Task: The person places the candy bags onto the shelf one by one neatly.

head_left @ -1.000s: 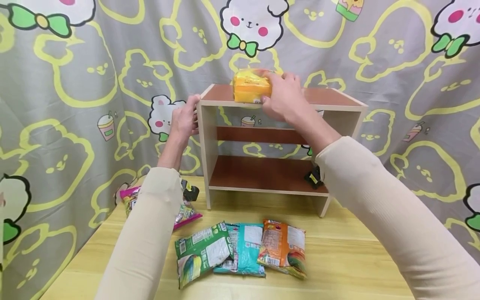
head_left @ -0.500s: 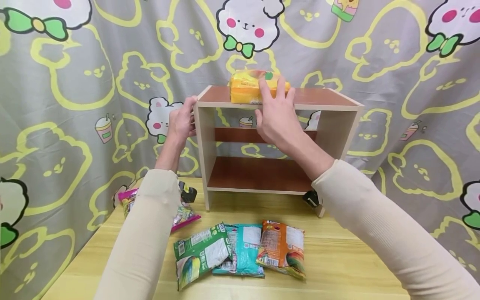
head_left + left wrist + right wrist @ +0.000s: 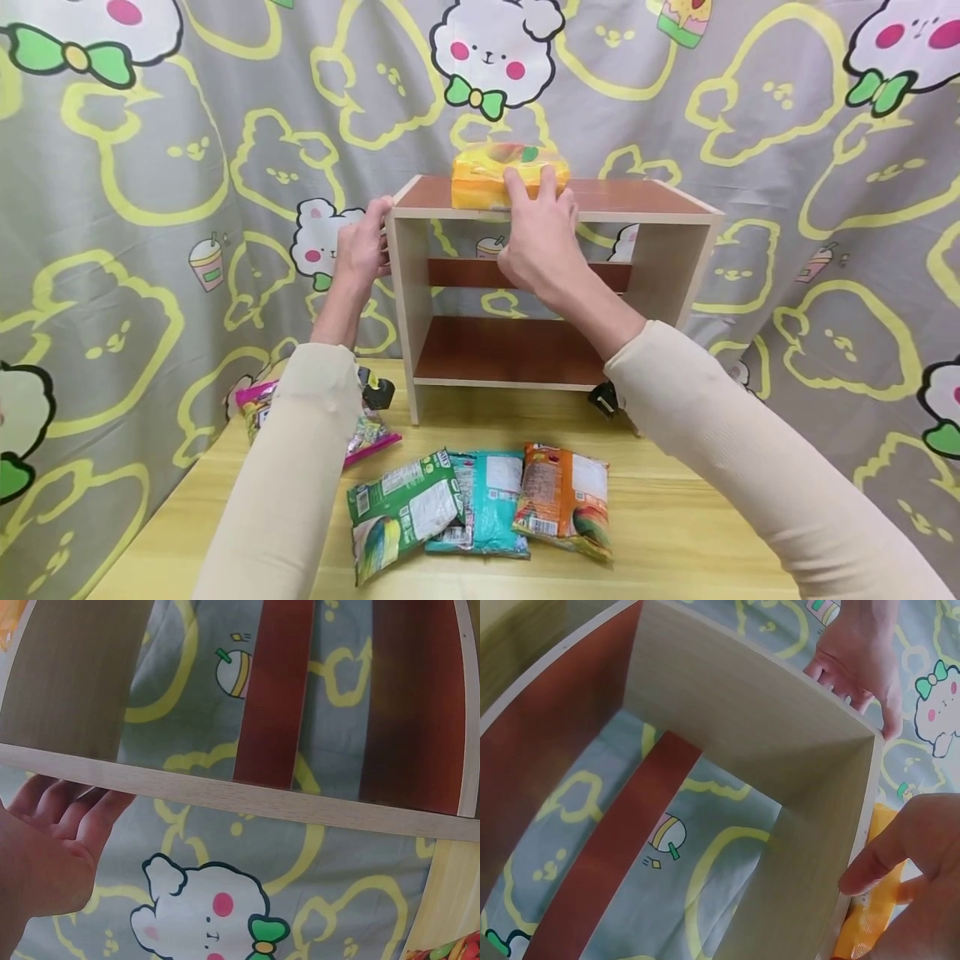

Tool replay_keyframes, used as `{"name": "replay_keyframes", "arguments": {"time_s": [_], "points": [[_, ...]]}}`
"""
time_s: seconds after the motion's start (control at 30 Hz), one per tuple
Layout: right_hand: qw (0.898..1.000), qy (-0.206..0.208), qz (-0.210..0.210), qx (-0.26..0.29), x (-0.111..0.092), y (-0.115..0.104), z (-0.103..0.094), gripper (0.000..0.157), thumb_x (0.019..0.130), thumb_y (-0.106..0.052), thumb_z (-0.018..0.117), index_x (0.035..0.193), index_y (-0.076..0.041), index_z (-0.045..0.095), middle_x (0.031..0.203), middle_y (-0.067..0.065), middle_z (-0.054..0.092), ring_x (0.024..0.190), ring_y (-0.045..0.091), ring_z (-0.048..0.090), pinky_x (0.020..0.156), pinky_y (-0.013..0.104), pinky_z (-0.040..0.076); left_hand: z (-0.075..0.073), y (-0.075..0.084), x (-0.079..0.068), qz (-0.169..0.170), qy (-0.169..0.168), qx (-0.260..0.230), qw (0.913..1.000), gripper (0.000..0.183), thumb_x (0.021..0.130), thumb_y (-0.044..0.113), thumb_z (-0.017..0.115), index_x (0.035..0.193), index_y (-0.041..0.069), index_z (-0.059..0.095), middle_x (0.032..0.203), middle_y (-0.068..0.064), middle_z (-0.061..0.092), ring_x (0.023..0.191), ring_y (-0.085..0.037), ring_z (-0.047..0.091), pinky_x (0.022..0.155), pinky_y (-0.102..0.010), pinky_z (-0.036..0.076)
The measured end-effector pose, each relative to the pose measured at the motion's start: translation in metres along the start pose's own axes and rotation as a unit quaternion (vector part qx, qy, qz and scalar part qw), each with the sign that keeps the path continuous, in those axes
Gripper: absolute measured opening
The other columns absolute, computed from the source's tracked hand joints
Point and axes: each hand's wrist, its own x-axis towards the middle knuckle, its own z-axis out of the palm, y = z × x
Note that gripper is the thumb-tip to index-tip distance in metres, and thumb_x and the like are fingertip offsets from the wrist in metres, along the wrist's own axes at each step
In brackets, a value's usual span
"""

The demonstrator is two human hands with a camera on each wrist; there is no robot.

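A yellow plastic packet [image 3: 480, 179] printed with a fruit and green leaf rests on top of the small brown-and-beige shelf unit [image 3: 510, 354]. Against its front and top lie the spread fingers of my right hand [image 3: 543, 242]; in the right wrist view the thumb is near the unit's top front edge. My left hand [image 3: 362, 246] touches the outer left side of the unit near its upper corner. In the left wrist view its fingertips are partly hidden behind the side panel. The packet's back is hidden.
Green [image 3: 405, 508], teal [image 3: 491, 496] and orange [image 3: 564, 500] packets lie on the wooden table [image 3: 675, 533] before the unit. A pink-edged bag [image 3: 371, 437] lies partly behind the left sleeve. A patterned grey curtain [image 3: 255, 192] hangs behind.
My right hand has loosened from the packet's right end, and its fingers have come over the packet's front. The packet sits slightly further left. The left hand stays on the unit's side.
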Motion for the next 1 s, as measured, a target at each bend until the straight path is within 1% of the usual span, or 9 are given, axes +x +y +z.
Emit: {"name": "replay_keyframes", "arguments": {"time_s": [0.03,0.07,0.27,0.4,0.53,0.67,0.77,0.93,1.0], "points": [[1.000,-0.002,0.001,-0.002,0.001,-0.002,0.001,0.089,0.081,-0.002,0.057,0.159,-0.025,0.021,0.165,0.021,0.009,0.139,0.052,0.025,0.123,0.054,0.016,-0.001,0.000,0.000,-0.001,0.001,0.000,1.0000,0.062,0.087,0.066,0.058,0.115,0.012,0.072,0.096,-0.011,0.065,0.083,-0.022,0.065,0.070,-0.030,0.052],[1.000,-0.002,0.001,-0.004,0.002,-0.004,0.003,0.089,0.081,-0.002,0.059,0.159,-0.025,0.022,0.165,0.021,0.009,0.139,0.052,0.024,0.124,0.055,0.015,-0.001,0.000,0.000,-0.002,0.002,0.000,1.0000,0.062,0.087,0.066,0.058,0.115,0.012,0.072,0.097,-0.011,0.066,0.083,-0.022,0.065,0.071,-0.030,0.052],[1.000,0.003,0.009,-0.009,0.007,-0.013,0.010,0.093,0.081,-0.007,0.069,0.159,-0.025,0.022,0.165,0.020,0.009,0.139,0.050,0.025,0.124,0.053,0.017,-0.002,0.001,0.000,0.000,-0.003,0.001,1.0000,0.062,0.086,0.067,0.060,0.109,0.011,0.072,0.090,-0.010,0.065,0.078,-0.021,0.063,0.070,-0.029,0.050],[1.000,0.001,0.009,-0.014,0.012,-0.020,0.013,0.091,0.081,-0.006,0.066,0.159,-0.024,0.022,0.165,0.021,0.009,0.137,0.050,0.026,0.124,0.053,0.016,0.000,0.002,0.001,0.007,-0.004,0.000,1.0000,0.059,0.087,0.066,0.060,0.112,0.014,0.072,0.086,-0.009,0.062,0.078,-0.021,0.063,0.069,-0.030,0.049],[1.000,-0.015,0.016,-0.013,0.014,-0.027,0.015,0.092,0.083,-0.007,0.064,0.161,-0.024,0.018,0.168,0.020,0.004,0.143,0.051,0.020,0.125,0.053,0.012,0.000,0.001,0.001,0.009,-0.003,0.008,0.9999,0.060,0.087,0.067,0.058,0.112,0.015,0.072,0.075,-0.006,0.054,0.072,-0.020,0.057,0.067,-0.031,0.045],[1.000,-0.022,0.019,-0.011,0.016,-0.032,0.018,0.093,0.084,-0.009,0.067,0.161,-0.025,0.017,0.168,0.019,0.002,0.146,0.052,0.016,0.126,0.052,0.008,0.000,0.001,0.002,0.010,-0.002,0.011,0.9999,0.059,0.088,0.067,0.057,0.109,0.015,0.072,0.070,-0.004,0.048,0.067,-0.019,0.053,0.067,-0.031,0.044],[0.999,-0.022,0.020,-0.014,0.017,-0.036,0.020,0.094,0.083,-0.011,0.068,0.161,-0.025,0.018,0.168,0.019,0.003,0.145,0.052,0.017,0.126,0.052,0.007,-0.001,0.000,0.002,0.009,-0.004,0.009,0.9999,0.058,0.088,0.067,0.057,0.109,0.014,0.072,0.070,-0.004,0.047,0.067,-0.019,0.052,0.067,-0.031,0.044],[0.999,-0.028,0.015,-0.016,0.019,-0.041,0.024,0.095,0.082,-0.014,0.071,0.161,-0.023,0.019,0.168,0.019,0.003,0.146,0.054,0.016,0.126,0.052,0.006,-0.001,-0.001,0.002,0.001,0.001,0.008,1.0000,0.060,0.087,0.067,0.057,0.112,0.015,0.072,0.073,-0.004,0.053,0.071,-0.020,0.056,0.068,-0.031,0.045],[0.999,-0.029,0.013,-0.016,0.020,-0.043,0.026,0.095,0.082,-0.014,0.071,0.161,-0.023,0.019,0.168,0.019,0.003,0.147,0.054,0.014,0.126,0.052,0.005,-0.001,-0.001,0.002,-0.002,0.001,0.006,1.0000,0.059,0.087,0.067,0.058,0.110,0.014,0.072,0.074,-0.004,0.052,0.071,-0.020,0.056,0.067,-0.030,0.046]]}}
